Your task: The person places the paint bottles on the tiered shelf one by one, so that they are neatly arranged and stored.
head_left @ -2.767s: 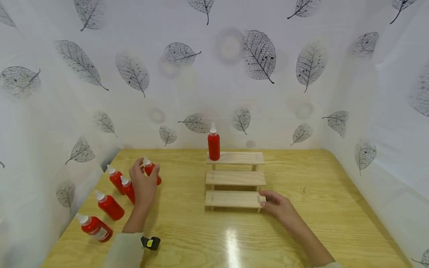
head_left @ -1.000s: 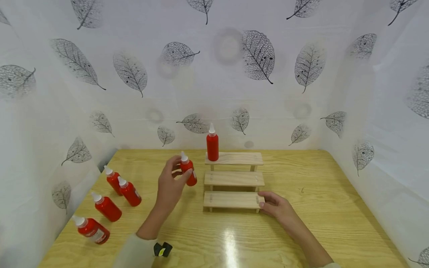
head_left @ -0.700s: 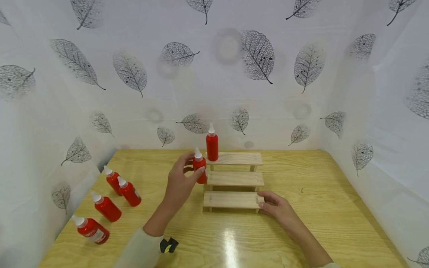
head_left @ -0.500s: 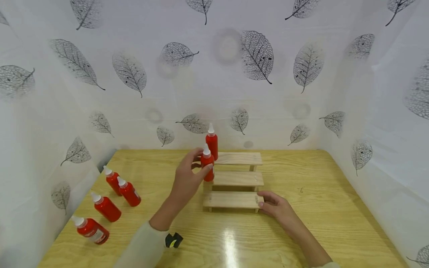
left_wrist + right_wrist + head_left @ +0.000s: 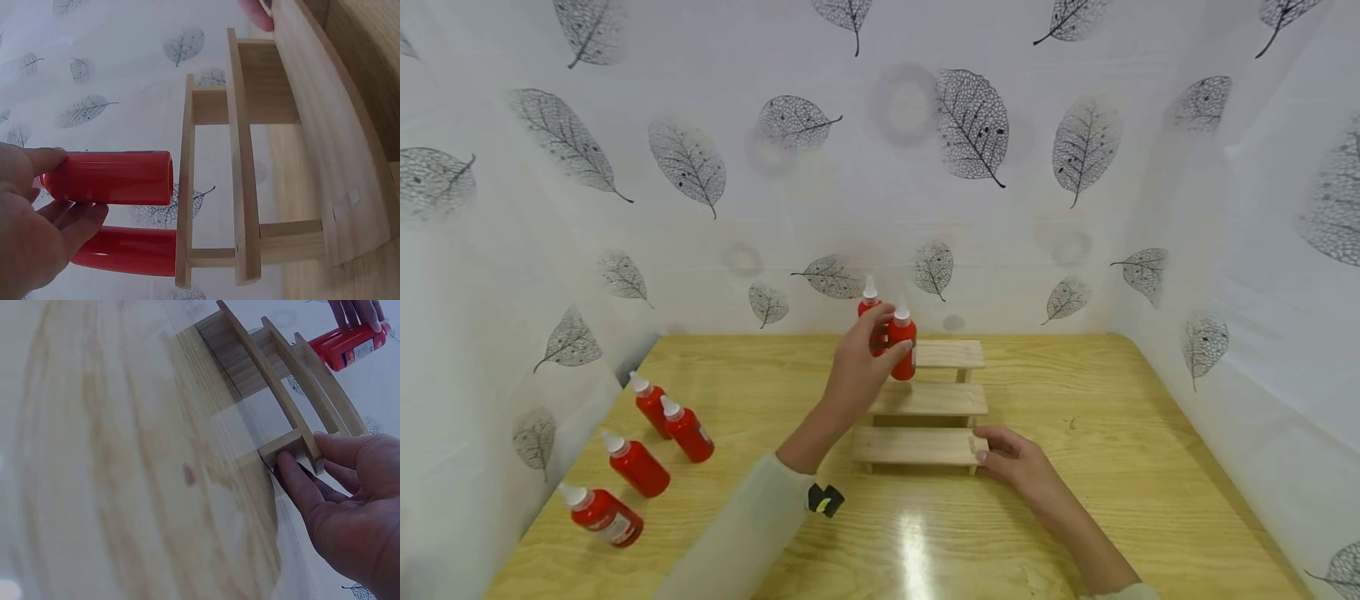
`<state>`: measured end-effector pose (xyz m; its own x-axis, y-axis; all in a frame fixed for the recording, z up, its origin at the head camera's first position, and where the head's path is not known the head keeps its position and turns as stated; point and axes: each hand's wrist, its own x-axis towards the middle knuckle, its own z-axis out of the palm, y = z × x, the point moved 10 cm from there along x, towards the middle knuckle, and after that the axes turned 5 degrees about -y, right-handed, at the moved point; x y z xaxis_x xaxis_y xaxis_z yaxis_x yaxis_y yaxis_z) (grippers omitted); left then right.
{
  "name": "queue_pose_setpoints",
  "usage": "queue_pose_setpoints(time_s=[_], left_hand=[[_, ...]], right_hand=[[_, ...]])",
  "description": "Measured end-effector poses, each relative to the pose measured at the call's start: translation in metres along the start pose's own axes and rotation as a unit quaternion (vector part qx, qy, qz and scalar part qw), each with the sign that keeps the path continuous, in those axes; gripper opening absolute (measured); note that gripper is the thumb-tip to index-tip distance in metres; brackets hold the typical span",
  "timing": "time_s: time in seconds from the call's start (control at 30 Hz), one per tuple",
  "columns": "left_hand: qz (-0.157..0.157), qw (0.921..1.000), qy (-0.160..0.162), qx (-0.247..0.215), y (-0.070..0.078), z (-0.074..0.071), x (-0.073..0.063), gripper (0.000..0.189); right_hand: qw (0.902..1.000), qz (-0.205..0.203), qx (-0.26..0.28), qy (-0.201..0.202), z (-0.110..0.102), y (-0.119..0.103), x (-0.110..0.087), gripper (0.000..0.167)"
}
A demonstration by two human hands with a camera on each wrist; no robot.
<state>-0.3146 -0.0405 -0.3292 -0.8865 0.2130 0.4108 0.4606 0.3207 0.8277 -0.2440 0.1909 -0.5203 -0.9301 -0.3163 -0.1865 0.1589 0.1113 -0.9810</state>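
Note:
My left hand (image 5: 859,358) grips a red squeeze bottle (image 5: 902,348) with a white nozzle cap, thumb on one side and fingers on the other. The bottle is upright, its base close over the top board in the left wrist view. Another red bottle (image 5: 134,251) stands on that board's left end, partly hidden behind my left hand in the head view. Both are beside a three-tier wooden step stand (image 5: 925,446). My right hand (image 5: 1017,462) pinches the right end of its lowest step, thumb on the board and a finger at the leg (image 5: 284,447).
Several more red squeeze bottles (image 5: 638,468) stand on the left of the wood-grain table (image 5: 1075,517), one with its label (image 5: 619,527) showing. White sheeting (image 5: 850,208) printed with leaves encloses the back and sides. A black device (image 5: 825,500) is on my left wrist.
My left hand took a bottle from the group at the left, carried it right and raised it to the stand's top step. My right hand has stayed on the lowest step.

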Motion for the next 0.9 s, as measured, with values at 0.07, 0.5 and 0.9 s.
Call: queue_pose_setpoints(time_s=[0.07, 0.5, 0.9], left_hand=[[-0.007, 1.0000, -0.006, -0.001, -0.002, 0.005, 0.006, 0.047], [-0.025, 0.9994, -0.025, -0.004, -0.005, 0.029, 0.028, 0.050], [-0.043, 0.9988, -0.006, 0.024, -0.005, 0.038, 0.037, 0.054]], right_hand=[[1.0000, -0.001, 0.001, -0.002, 0.000, 0.000, 0.000, 0.058], [1.0000, -0.004, 0.004, 0.002, 0.000, -0.001, -0.001, 0.057], [1.0000, -0.006, 0.004, -0.001, 0.001, -0.002, -0.001, 0.058]])
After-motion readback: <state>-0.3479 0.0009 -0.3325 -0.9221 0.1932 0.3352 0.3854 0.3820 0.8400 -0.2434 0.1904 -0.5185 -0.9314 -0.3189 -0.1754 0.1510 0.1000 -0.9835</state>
